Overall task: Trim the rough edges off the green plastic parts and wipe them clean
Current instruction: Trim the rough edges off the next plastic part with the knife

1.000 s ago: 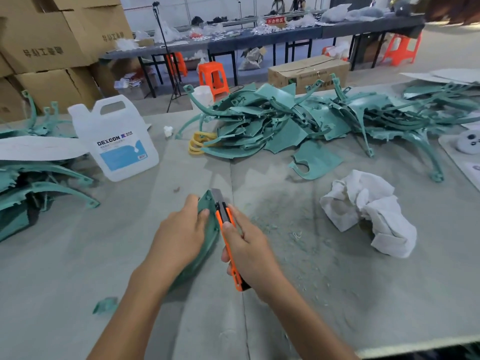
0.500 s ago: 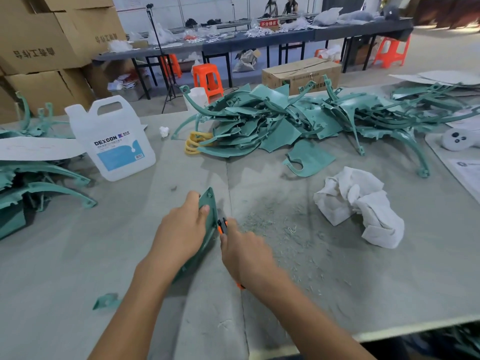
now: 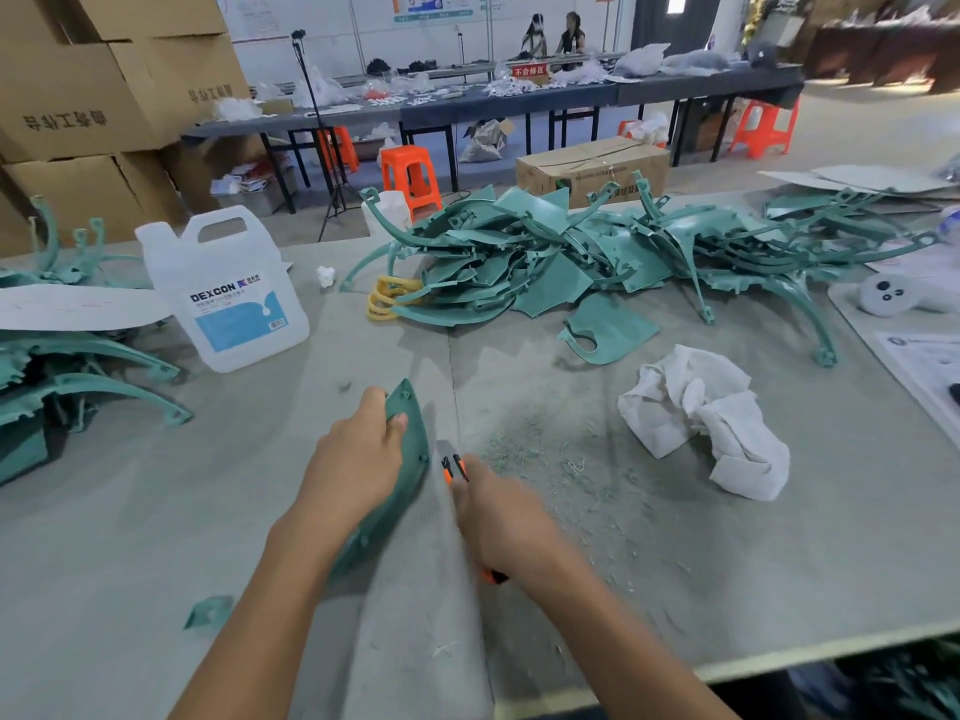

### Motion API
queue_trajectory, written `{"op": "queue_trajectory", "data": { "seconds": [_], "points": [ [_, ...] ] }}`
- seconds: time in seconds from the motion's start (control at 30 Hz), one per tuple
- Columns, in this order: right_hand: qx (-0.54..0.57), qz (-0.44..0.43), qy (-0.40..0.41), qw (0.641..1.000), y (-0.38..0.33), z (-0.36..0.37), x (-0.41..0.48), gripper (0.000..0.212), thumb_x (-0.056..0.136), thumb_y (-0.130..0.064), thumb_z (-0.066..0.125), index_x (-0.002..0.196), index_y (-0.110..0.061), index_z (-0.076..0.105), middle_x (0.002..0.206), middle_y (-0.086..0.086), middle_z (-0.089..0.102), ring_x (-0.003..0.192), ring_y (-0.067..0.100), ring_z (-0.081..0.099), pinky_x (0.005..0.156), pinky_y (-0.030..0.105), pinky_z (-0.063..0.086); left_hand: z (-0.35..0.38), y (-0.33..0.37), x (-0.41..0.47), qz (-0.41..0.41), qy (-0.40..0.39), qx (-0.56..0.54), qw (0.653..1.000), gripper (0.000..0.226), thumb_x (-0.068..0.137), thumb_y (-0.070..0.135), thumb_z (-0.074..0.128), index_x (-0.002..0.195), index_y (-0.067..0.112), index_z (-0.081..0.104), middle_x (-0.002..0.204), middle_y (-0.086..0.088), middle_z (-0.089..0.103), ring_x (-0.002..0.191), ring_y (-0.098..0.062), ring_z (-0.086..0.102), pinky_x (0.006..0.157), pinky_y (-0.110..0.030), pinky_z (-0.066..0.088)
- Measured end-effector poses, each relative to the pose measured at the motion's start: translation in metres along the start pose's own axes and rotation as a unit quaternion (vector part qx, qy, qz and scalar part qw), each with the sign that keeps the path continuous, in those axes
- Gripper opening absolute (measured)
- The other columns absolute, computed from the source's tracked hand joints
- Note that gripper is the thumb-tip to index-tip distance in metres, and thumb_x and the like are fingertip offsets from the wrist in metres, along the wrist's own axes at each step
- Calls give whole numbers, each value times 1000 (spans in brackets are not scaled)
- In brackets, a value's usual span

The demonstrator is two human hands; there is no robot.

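the person stands at a grey table [image 3: 753, 589] with both bare arms stretched out over it. the left hand [image 3: 358, 470] grips a curved green part [image 3: 413, 459], fingers curled over its far edge and the thumb pressed on the near face; the part stands on its edge, tilted, with its pointed end up and its lower end down by the wrist. the right hand [image 3: 506, 517] is wrapped tight round an orange knife [image 3: 453, 466], and only the blade end and the butt of the handle show. the blade sits just beside the part's right edge; that spot is blurred, so i cannot tell whether it touches.

right of the knife, green shavings [image 3: 561, 475] are scattered over the table. beyond them lies a crumpled white rag [image 3: 711, 423], well apart from both hands. a small green scrap [image 3: 208, 613] lies left of the left forearm.

at the far side of the table is a big tangled pile of green parts [image 3: 545, 257], with a few yellow pieces [image 3: 387, 298] at its left end and one flat green piece [image 3: 608, 330] lying loose in front of it. a white jug [image 3: 228, 288] labelled dexcon stands upright to the left of the pile. further left, another stack of green parts [image 3: 78, 366] has a sheet of card [image 3: 67, 306] lying over it
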State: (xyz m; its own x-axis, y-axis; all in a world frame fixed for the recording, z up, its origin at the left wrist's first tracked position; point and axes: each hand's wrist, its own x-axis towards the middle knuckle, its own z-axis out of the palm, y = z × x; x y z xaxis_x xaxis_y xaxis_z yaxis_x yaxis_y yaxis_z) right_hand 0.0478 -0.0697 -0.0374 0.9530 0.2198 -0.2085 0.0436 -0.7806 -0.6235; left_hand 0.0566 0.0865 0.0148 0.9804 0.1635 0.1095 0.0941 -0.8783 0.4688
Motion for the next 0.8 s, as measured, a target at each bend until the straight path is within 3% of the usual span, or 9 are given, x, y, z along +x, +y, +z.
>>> {"op": "queue_trajectory", "data": {
  "seconds": [0.23,0.37,0.57,0.67,0.8],
  "points": [
    [-10,11,-3,1000,-8,15,3,33,109,-36,30,128,-13,43,121,21,62,112,40,57,79,41,35,0,4,-4,-6,4,-7,1000,24,104,38,37,87,23,30,74,-9,55,70,-29,53,57,-39,33],
    [-15,3,8,1000,-9,21,2,32,108,-37,32,128,-14,43,122,20,62,114,40,57,78,41,32,-4,6,-4,-16,-8,-6,1000,19,102,33,33,87,21,32,78,-11,56,74,-33,55,60,-40,37],
    [54,-21,32,998,-15,15,-10,31,109,-38,31,126,-17,45,114,16,67,108,39,58,74,37,31,-6,10,-9,-19,-32,0,999,14,96,29,33,86,20,30,80,-13,56,77,-36,55,60,-41,36],
    [106,-51,49,992,-27,-3,-21,33,109,-39,29,138,-27,40,96,9,69,97,36,62,76,38,42,-9,10,-7,-33,-67,-4,997,14,95,26,34,84,21,28,81,-12,56,75,-31,54,56,-38,32],
    [152,-93,66,982,-47,-27,-35,22,108,-38,29,123,-29,43,87,10,68,87,37,64,84,48,53,-19,8,-3,-58,-141,-55,987,10,97,24,36,89,22,32,88,-11,58,75,-23,55,61,-37,41]
  ]
}}
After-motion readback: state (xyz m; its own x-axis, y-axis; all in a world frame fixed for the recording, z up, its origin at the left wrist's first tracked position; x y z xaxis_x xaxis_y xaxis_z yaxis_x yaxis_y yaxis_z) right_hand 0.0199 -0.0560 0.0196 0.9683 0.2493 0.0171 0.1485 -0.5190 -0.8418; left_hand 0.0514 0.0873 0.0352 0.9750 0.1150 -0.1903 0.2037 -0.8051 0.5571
